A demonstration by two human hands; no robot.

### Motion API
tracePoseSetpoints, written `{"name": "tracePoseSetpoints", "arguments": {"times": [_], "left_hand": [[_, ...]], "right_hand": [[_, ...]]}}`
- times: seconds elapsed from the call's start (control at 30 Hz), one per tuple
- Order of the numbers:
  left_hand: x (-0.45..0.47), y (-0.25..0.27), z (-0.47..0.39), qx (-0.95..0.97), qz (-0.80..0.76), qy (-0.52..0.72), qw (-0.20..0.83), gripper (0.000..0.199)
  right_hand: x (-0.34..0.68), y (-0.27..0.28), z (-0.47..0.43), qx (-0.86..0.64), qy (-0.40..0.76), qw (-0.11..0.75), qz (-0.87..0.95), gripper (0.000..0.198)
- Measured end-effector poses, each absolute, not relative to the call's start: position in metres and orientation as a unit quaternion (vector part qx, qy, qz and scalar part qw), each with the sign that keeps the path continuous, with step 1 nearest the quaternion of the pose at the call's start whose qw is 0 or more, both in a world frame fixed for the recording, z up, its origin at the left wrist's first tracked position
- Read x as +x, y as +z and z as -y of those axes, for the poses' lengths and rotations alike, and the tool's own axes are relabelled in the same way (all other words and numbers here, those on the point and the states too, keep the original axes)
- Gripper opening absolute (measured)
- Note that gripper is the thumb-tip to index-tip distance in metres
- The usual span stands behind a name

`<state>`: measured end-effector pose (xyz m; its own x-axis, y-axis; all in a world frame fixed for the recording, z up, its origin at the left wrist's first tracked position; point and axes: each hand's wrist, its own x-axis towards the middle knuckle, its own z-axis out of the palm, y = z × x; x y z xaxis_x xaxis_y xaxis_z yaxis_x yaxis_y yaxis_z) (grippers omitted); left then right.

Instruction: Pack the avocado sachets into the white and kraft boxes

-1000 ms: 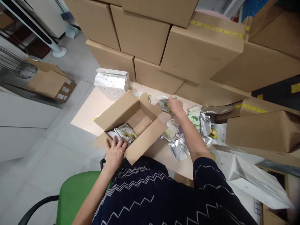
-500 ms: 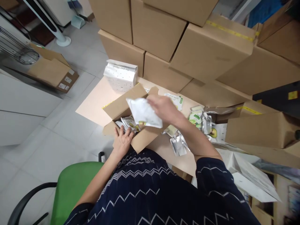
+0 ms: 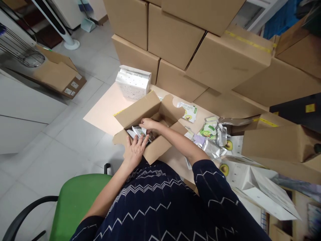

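An open cardboard box (image 3: 138, 110) stands on the table in front of me, its flaps folded outward. White pouches (image 3: 137, 130) are packed on edge at its left end. Over the near wall lies my left hand (image 3: 135, 150), its fingers stretched apart and resting against the pouches. My right hand (image 3: 149, 124) reaches down into the box, fingers pinched at the upper edge of a pouch; its lower part is hidden. Loose silver and printed pouches (image 3: 208, 130) lie heaped on the table to the right.
Stacked cartons (image 3: 175, 36) wall off the table's far side. A white printed box (image 3: 134, 82) stands at the left, on the pale tabletop (image 3: 100, 112). A flat avocado-printed pack (image 3: 188, 112) lies behind the open box. A green chair (image 3: 80, 197) is at lower left.
My right hand has moved down and left into the box, taking the white pouch with it. My left hand has stayed at the near wall, shifting slightly right.
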<state>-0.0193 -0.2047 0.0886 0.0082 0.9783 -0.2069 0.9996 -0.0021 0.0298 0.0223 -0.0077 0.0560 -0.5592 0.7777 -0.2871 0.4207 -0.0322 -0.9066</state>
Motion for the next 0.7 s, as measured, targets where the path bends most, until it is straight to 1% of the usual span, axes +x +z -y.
{"name": "tracePoseSetpoints", "arguments": {"times": [0.03,0.07,0.1,0.13,0.23,0.3,0.33,0.37,0.4,0.43,0.47,0.5,0.53,0.57,0.63,0.7], "left_hand": [[-0.019,0.092,0.202,0.713,-0.691,-0.072,0.091,0.076],[-0.019,0.095,0.199,0.722,-0.68,-0.082,0.099,0.076],[-0.019,0.098,0.197,0.729,-0.67,-0.091,0.108,0.075],[-0.02,0.099,0.194,0.734,-0.662,-0.097,0.114,0.073],[-0.023,0.099,0.191,0.743,-0.652,-0.094,0.119,0.064],[-0.025,0.097,0.192,0.745,-0.652,-0.084,0.116,0.062],[-0.026,0.096,0.192,0.745,-0.652,-0.081,0.114,0.062],[-0.026,0.094,0.193,0.745,-0.652,-0.079,0.113,0.062],[-0.026,0.093,0.193,0.746,-0.652,-0.079,0.11,0.061],[-0.026,0.092,0.194,0.747,-0.652,-0.08,0.107,0.06],[-0.025,0.091,0.194,0.747,-0.652,-0.082,0.103,0.058],[-0.025,0.091,0.194,0.747,-0.652,-0.082,0.1,0.057],[-0.025,0.09,0.194,0.747,-0.653,-0.082,0.097,0.056],[-0.025,0.089,0.194,0.746,-0.654,-0.08,0.095,0.055],[-0.025,0.087,0.193,0.744,-0.657,-0.073,0.096,0.056],[-0.025,0.087,0.193,0.741,-0.661,-0.065,0.099,0.056]], "right_hand": [[0.024,0.056,0.007,-0.429,0.593,0.062,0.679,0.039],[0.026,0.06,0.007,-0.411,0.614,-0.014,0.674,0.037],[0.029,0.067,0.006,-0.393,0.63,-0.063,0.667,0.035],[0.035,0.078,0.005,-0.379,0.638,-0.082,0.665,0.033],[0.074,0.121,-0.004,-0.303,0.696,-0.051,0.649,0.031],[0.116,0.143,-0.022,-0.244,0.754,0.017,0.61,0.041],[0.139,0.148,-0.036,-0.255,0.755,0.092,0.597,0.047],[0.162,0.147,-0.053,-0.315,0.716,0.199,0.59,0.05],[0.183,0.14,-0.072,-0.398,0.649,0.288,0.582,0.047],[0.2,0.128,-0.092,-0.476,0.573,0.346,0.571,0.044],[0.214,0.112,-0.112,-0.548,0.496,0.373,0.561,0.041],[0.222,0.094,-0.128,-0.615,0.43,0.355,0.558,0.038],[0.226,0.075,-0.142,-0.665,0.377,0.307,0.567,0.037],[0.226,0.057,-0.151,-0.703,0.337,0.246,0.576,0.041],[0.216,0.027,-0.158,-0.752,0.292,0.115,0.58,0.064],[0.201,0.007,-0.151,-0.777,0.284,0.018,0.561,0.088]]}}
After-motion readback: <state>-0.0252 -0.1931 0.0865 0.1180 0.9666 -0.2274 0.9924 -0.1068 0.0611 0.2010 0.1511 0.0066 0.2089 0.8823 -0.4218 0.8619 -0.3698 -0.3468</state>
